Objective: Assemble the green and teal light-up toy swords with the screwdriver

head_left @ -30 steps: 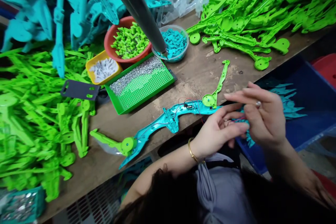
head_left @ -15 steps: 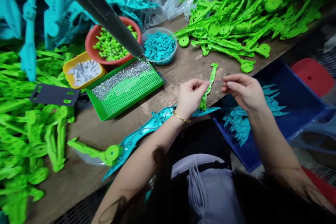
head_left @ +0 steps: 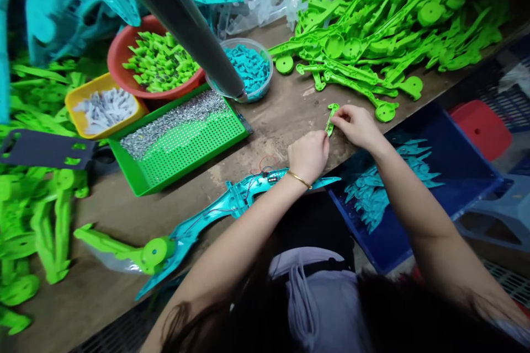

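My left hand [head_left: 308, 154] and my right hand [head_left: 356, 124] are both closed on a slim green plastic arm piece [head_left: 331, 117] lying on the wooden bench [head_left: 285, 116]. The left hand covers its lower end, the right pinches its upper end. Just below the left wrist lies a long teal plastic shell [head_left: 232, 204] with thin red wires and a small part [head_left: 269, 176] on it. A green arm with a round hub [head_left: 153, 252] sits at the shell's lower left end.
A green perforated tray [head_left: 194, 140] with small metal parts, a red bowl [head_left: 124, 60] of green bits, a yellow tub [head_left: 83, 102] and a clear bowl [head_left: 250, 69] of teal bits stand behind. Green arm piles lie left and top right. A blue bin [head_left: 455, 171] of teal pieces sits right. A grey pole [head_left: 186, 16] crosses overhead.
Both hands went from the bench edge over the blue bin up onto the bench and lowered onto the green arm piece. The view shifted, so everything slid left.
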Demonstrator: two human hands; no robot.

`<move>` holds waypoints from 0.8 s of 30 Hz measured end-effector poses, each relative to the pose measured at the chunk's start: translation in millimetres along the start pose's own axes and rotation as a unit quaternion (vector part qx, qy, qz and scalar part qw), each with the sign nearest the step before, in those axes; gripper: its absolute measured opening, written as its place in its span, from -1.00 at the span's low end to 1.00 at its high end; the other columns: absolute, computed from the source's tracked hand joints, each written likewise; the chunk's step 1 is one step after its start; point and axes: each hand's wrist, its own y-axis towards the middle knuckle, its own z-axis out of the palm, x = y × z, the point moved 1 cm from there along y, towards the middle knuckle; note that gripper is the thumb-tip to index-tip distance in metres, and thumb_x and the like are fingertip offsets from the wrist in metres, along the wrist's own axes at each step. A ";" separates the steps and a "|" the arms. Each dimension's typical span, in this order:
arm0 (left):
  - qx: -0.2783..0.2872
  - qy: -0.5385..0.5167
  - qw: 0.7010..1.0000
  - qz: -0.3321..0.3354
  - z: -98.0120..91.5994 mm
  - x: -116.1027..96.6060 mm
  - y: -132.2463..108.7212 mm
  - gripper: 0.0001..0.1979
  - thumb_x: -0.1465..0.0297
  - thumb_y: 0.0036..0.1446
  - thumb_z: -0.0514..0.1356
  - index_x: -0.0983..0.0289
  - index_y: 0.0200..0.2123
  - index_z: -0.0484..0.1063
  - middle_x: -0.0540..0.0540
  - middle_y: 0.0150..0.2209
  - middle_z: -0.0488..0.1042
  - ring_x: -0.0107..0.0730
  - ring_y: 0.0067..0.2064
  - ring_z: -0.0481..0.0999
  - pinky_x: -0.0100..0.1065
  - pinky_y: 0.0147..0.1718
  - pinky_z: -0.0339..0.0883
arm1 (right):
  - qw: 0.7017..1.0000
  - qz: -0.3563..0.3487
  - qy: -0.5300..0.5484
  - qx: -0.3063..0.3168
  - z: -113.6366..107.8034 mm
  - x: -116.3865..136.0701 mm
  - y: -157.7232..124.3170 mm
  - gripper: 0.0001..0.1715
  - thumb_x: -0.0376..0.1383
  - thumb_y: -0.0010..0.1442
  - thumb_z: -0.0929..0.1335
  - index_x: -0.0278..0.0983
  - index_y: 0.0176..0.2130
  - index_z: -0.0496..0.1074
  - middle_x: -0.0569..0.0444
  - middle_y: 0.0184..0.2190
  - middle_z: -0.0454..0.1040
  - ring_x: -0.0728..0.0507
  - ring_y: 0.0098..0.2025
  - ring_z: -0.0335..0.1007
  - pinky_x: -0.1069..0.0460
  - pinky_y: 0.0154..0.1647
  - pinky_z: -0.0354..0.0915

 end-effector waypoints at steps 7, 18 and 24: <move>0.016 0.049 0.998 0.023 5.3 3.1 -1.1 -0.68 0.30 0.35 -0.08 0.19 -0.11 0.45 0.11 -0.15 0.55 -0.24 -0.17 0.56 -0.34 -0.34 0.29 | 0.996 -0.040 -0.074 -0.005 5.5 3.3 -0.2 -0.86 -0.26 0.13 0.34 -0.27 -0.44 0.40 0.06 -0.45 0.41 -0.08 -0.40 0.25 0.02 -0.34 0.12; 0.040 0.060 0.997 0.027 6.5 4.2 0.7 -0.71 0.33 0.33 -0.06 0.22 -0.16 0.45 0.13 -0.21 0.54 -0.23 -0.19 0.56 -0.34 -0.38 0.29 | 0.922 -0.184 -0.337 0.053 -3.1 7.7 -41.6 -0.51 -0.36 0.29 0.14 -0.36 0.13 0.35 -0.18 0.00 0.43 -0.28 -0.08 0.27 -0.09 -0.27 0.24; 0.040 0.040 0.998 0.019 4.4 4.3 0.6 -0.73 0.35 0.32 -0.03 0.22 -0.15 0.46 0.12 -0.19 0.55 -0.26 -0.20 0.56 -0.35 -0.36 0.29 | 0.950 -0.184 -0.252 0.009 1.3 -4.7 -44.5 -0.51 -0.36 0.26 0.18 -0.24 0.13 0.38 -0.13 -0.01 0.42 -0.27 -0.07 0.25 -0.15 -0.13 0.24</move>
